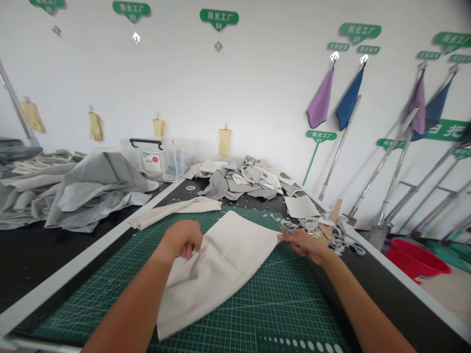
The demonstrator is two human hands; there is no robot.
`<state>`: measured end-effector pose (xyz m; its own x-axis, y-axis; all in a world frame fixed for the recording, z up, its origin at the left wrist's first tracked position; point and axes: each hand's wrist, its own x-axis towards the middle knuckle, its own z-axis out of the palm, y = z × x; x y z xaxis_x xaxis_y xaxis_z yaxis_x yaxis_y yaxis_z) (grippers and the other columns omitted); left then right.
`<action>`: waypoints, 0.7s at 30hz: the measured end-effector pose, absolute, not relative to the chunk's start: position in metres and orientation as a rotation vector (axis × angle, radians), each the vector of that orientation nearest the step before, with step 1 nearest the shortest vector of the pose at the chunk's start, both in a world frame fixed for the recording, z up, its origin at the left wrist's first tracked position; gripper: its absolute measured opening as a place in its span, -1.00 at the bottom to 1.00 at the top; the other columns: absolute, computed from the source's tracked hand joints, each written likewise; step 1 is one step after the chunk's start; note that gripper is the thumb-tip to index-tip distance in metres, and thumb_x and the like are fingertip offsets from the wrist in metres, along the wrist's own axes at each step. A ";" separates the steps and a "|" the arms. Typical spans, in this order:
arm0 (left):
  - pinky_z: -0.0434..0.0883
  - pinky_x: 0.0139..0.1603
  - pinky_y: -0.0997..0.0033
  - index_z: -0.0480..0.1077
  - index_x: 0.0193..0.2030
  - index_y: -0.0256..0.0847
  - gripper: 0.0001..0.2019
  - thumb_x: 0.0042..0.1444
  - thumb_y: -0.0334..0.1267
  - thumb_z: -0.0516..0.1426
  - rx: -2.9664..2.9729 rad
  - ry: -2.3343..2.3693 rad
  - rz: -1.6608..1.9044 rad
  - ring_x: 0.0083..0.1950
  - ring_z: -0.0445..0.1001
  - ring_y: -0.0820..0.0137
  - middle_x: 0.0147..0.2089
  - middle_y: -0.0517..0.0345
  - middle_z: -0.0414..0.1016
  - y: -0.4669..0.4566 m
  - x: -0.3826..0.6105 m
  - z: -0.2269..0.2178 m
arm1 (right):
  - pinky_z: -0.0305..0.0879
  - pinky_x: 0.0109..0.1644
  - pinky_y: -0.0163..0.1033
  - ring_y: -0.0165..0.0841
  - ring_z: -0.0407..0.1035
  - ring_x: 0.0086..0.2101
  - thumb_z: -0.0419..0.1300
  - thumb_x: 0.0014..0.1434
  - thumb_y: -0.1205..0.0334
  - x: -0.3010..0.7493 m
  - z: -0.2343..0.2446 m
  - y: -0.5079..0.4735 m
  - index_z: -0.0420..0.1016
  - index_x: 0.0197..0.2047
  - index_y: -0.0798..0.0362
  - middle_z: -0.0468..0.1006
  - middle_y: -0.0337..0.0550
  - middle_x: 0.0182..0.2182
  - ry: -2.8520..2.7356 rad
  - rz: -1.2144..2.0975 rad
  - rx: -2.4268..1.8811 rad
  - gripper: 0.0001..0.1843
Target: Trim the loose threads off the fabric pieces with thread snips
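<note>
A cream-white piece of fabric (228, 255) lies slantwise over the green cutting mat (121, 274), creased on its left half. My left hand (184, 238) is closed at its upper left edge, fingers curled in and slightly blurred, with the cloth at the fingertips. At the right corner of the fabric, my right hand (305, 245) pinches the cloth between thumb and fingers. Small metal blades (284, 227), apparently of scissors or snips, stick out by the right fingers; their handle is mostly hidden. Behind, a folded cream strip of fabric (180, 210) rests across the mat's far edge.
Grey and white fabric is heaped at left (99, 186) and at the back (243, 176). A clear plastic box (169, 159) stands behind. Scraps (312, 224) and a wooden piece (334, 211) lie at right. Beyond the table edge is a red bucket (415, 257).
</note>
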<state>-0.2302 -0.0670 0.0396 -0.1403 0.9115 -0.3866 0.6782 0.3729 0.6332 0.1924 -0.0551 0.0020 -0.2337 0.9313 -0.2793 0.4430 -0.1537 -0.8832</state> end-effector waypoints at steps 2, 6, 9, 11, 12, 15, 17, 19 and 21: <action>0.49 -0.44 -0.28 0.57 -0.56 -0.18 -0.74 -0.34 -0.07 0.43 1.182 1.688 0.064 -0.38 0.57 -0.30 -0.52 -0.34 0.55 -0.069 -0.231 0.043 | -0.40 -0.60 -0.36 -0.55 -0.26 -0.66 0.34 0.06 -0.20 0.195 -0.001 -0.053 0.33 -0.22 0.01 -0.04 -0.55 -0.72 -1.633 1.368 -1.588 -0.51; 0.54 -0.45 -0.13 0.60 -0.52 -0.20 -0.72 -0.41 -0.15 0.49 1.268 1.316 -0.358 -0.33 0.60 -0.24 -0.41 -0.41 0.59 -0.070 -0.229 0.045 | -0.38 -0.61 -0.36 -0.55 -0.25 -0.66 0.37 0.01 -0.13 0.203 -0.002 -0.052 0.38 -0.13 0.02 -0.02 -0.55 -0.72 -1.706 1.380 -1.597 -0.49; 0.55 -0.45 -0.06 0.60 -0.54 -0.19 -0.71 -0.34 -0.05 0.47 1.348 1.220 -0.445 -0.32 0.60 -0.19 -0.40 -0.42 0.60 -0.070 -0.227 0.044 | -0.33 -0.62 -0.36 -0.54 -0.19 -0.69 0.32 0.06 -0.11 0.208 -0.001 -0.051 0.43 -0.07 0.06 0.03 -0.52 -0.75 -1.781 1.282 -1.653 -0.50; 0.54 -0.50 -0.04 0.59 -0.56 -0.17 -0.72 -0.34 -0.05 0.47 1.354 1.237 -0.426 -0.35 0.60 -0.16 -0.42 -0.38 0.60 -0.069 -0.227 0.045 | -0.31 -0.64 -0.35 -0.53 -0.17 -0.70 0.30 0.07 -0.06 0.211 0.000 -0.051 0.45 -0.07 0.08 0.04 -0.51 -0.75 -1.812 1.238 -1.670 -0.54; 0.54 -0.52 0.00 0.58 -0.57 -0.18 -0.72 -0.35 -0.06 0.47 1.346 1.256 -0.434 -0.37 0.60 -0.14 -0.43 -0.36 0.60 -0.068 -0.227 0.045 | -0.30 -0.64 -0.35 -0.53 -0.16 -0.70 0.29 0.07 -0.02 0.212 0.001 -0.051 0.46 -0.08 0.08 0.05 -0.51 -0.75 -1.831 1.239 -1.666 -0.56; 0.52 -0.58 0.21 0.56 -0.60 -0.22 -0.70 -0.31 -0.05 0.45 1.339 1.298 -0.516 -0.41 0.59 -0.01 -0.44 -0.34 0.59 -0.066 -0.228 0.047 | -0.27 -0.66 -0.36 -0.54 -0.13 -0.71 0.32 0.04 0.02 0.215 0.001 -0.050 0.49 -0.14 0.09 0.08 -0.49 -0.74 -1.879 1.257 -1.648 -0.62; 0.50 -0.59 0.29 0.54 -0.61 -0.25 -0.65 -0.22 0.01 0.41 1.370 1.311 -0.534 -0.43 0.58 0.07 -0.43 -0.34 0.59 -0.065 -0.228 0.047 | -0.27 -0.65 -0.35 -0.55 -0.12 -0.70 0.33 0.04 -0.04 0.215 0.001 -0.049 0.49 -0.21 0.09 0.10 -0.47 -0.75 -1.877 1.233 -1.659 -0.61; 0.50 -0.58 0.29 0.52 -0.62 -0.27 -0.58 -0.11 0.09 0.34 1.442 1.341 -0.469 -0.46 0.58 0.11 -0.43 -0.34 0.59 -0.064 -0.228 0.045 | -0.27 -0.65 -0.35 -0.54 -0.12 -0.70 0.34 0.04 -0.13 0.214 0.001 -0.049 0.49 -0.23 0.10 0.09 -0.47 -0.76 -1.833 1.181 -1.675 -0.55; 0.50 -0.56 0.25 0.49 -0.62 -0.29 -0.54 -0.03 0.12 0.27 1.548 1.417 -0.333 -0.50 0.56 0.14 -0.45 -0.29 0.58 -0.063 -0.226 0.042 | -0.26 -0.64 -0.34 -0.54 -0.14 -0.70 0.33 0.04 -0.20 0.212 0.002 -0.048 0.50 -0.21 0.11 0.08 -0.47 -0.77 -1.763 1.138 -1.678 -0.49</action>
